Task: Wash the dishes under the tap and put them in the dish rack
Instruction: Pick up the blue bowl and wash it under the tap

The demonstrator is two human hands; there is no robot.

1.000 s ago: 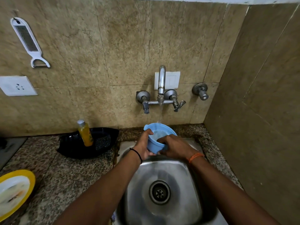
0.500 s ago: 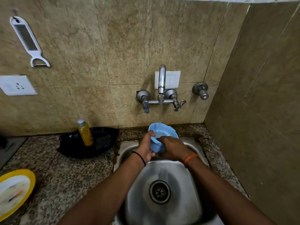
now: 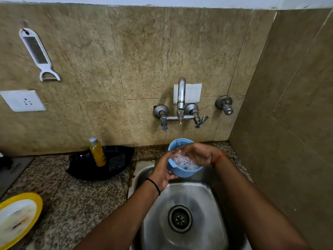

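Note:
A small blue bowl (image 3: pixel 182 171) is held over the steel sink (image 3: pixel 203 195), right under the tap (image 3: pixel 181 98). A thin stream of water falls into it and foamy water sits inside. My left hand (image 3: pixel 163 173) grips the bowl's left side from below, thumb on the rim. My right hand (image 3: pixel 197 155) reaches over the rim with its fingers inside the bowl. No dish rack is in view.
A yellow-rimmed dirty plate (image 3: pixel 18 219) lies on the granite counter at the lower left. A black tray (image 3: pixel 84 168) with a yellow soap bottle (image 3: pixel 97 152) and a scrubber stands left of the sink. A tiled wall closes the right side.
The bowl, tilted half a second ago with no stream visible, is back upright under the running water. My right hand moved from the bowl's outside to inside it.

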